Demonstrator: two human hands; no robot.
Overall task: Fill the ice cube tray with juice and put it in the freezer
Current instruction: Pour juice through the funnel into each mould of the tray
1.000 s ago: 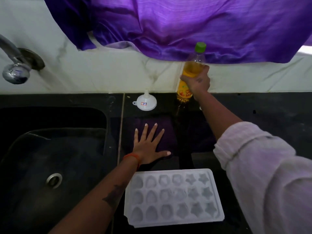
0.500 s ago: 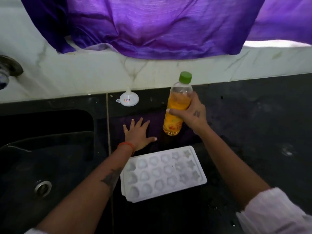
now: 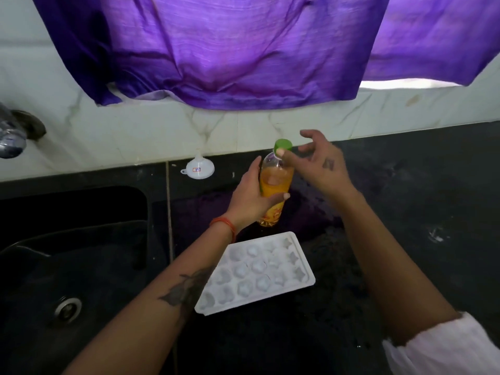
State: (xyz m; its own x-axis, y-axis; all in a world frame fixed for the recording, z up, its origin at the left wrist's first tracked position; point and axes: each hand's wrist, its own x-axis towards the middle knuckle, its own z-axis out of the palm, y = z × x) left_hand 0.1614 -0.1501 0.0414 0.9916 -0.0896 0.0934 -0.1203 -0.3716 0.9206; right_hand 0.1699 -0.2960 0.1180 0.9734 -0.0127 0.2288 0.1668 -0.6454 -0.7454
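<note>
Your left hand (image 3: 250, 194) wraps round the middle of the juice bottle (image 3: 274, 188), thumb across the front and fingers curled behind it, so it is clamped on the bottle and holds it upright on the black counter (image 3: 405, 212). A red band (image 3: 224, 226) circles that wrist, and your forearm reaches in from the lower left, crossing over the near left corner of the ice cube tray (image 3: 257, 273). Your right hand (image 3: 322, 162) hangs at the bottle's top, its thumb tip touching the green cap (image 3: 283, 146) from the near side; the other fingers are spread and loosely bent beside and behind the cap, and you cannot tell whether any of them touches it. The right forearm comes in from the lower right, with a pale sleeve (image 3: 446, 350) pushed up near the elbow. The bottle is partly full of orange juice and stands just behind the tray, which lies flat and white on the counter, its moulded pockets showing no juice. A small white funnel (image 3: 198, 170) sits spout up near the wall, left of the bottle and apart from it. The dark sink (image 3: 81, 266) lies to the left, with a metal tap (image 3: 15, 136) above it. A purple cloth (image 3: 230, 50) hangs over the pale wall tiles behind.
</note>
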